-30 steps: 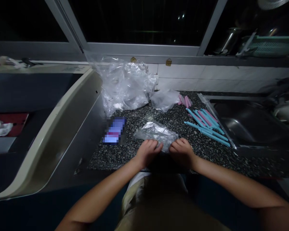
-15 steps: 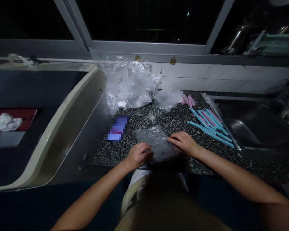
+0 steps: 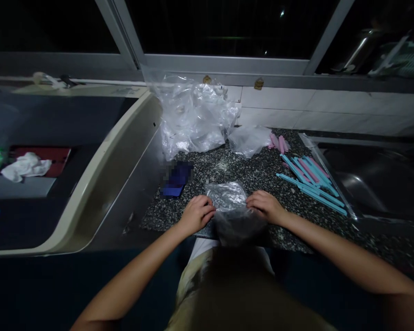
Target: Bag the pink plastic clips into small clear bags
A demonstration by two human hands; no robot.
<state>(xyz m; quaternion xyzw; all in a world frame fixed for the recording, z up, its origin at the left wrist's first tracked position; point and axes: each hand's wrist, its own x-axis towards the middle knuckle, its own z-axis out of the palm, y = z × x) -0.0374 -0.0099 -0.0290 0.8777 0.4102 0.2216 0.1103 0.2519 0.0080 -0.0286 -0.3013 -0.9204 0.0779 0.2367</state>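
Gripping clear plastic bag (image 3: pixel 229 195) at both sides. At left side, pinching with left hand (image 3: pixel 196 215), fingers curled in, nearly closed. At right side, gripping with right hand (image 3: pixel 266 207), fingers straighter, bent over the film; cannot tell exact thumb position. Stretched between hands at near edge of desk (image 3: pixel 210 171), top wrinkled and shiny, lower part in shadow toward the body. Beyond left hand, near machine casing (image 3: pixel 100 174): pixelated dark-blue item (image 3: pixel 177 179) on desk. Right of right hand, beside sink (image 3: pixel 372 174): loose pile of blue and pink strips (image 3: pixel 312 177). Behind, below window: big heap of clear plastic (image 3: pixel 196 119), then smaller bag (image 3: pixel 250 140), then short pink pieces (image 3: pixel 282 145) just beside.
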